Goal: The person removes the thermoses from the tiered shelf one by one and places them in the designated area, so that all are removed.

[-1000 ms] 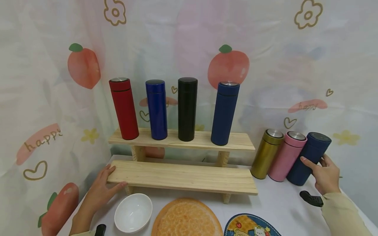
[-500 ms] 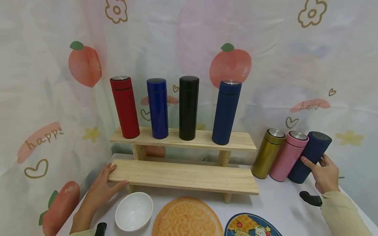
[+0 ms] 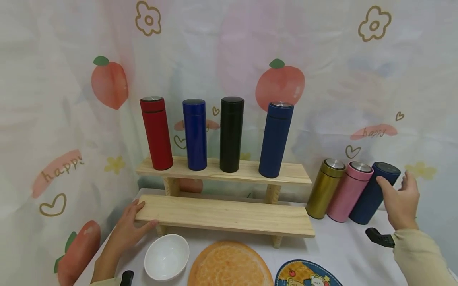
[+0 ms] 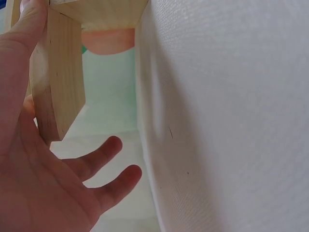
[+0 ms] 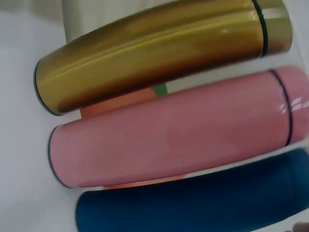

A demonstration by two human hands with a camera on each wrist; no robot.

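Fingers of your right hand [image 3: 402,200] are spread and loosely curved around the upper part of the dark blue flask [image 3: 373,192], the forefinger tip touching just under its cap; whether the thumb behind also touches it cannot be told, so this reads as a reach closing in, not yet a firm hold. A second ago that hand sat lower on the flask's body; it has risen toward the cap, which suggests you are resetting your hold near the top before lifting.

That flask is a matte navy cylinder with a dark lid, standing on the white table [image 3: 332,246], at the right end of a row of three. Just left of it, touching or nearly so, stands a pink flask [image 3: 348,190], then a gold flask [image 3: 325,187], both with silver lids.

Further left of the navy flask is a two-tier wooden shelf [image 3: 222,214]. Its upper tier carries red, blue, black and navy flasks, upright and apart. Your left hand [image 3: 127,232] has not moved: it lies relaxed, fingers straight, against the lower tier's far-left end.

Nearer you than the shelf lie a white bowl [image 3: 166,256] and an orange round mat [image 3: 229,266].
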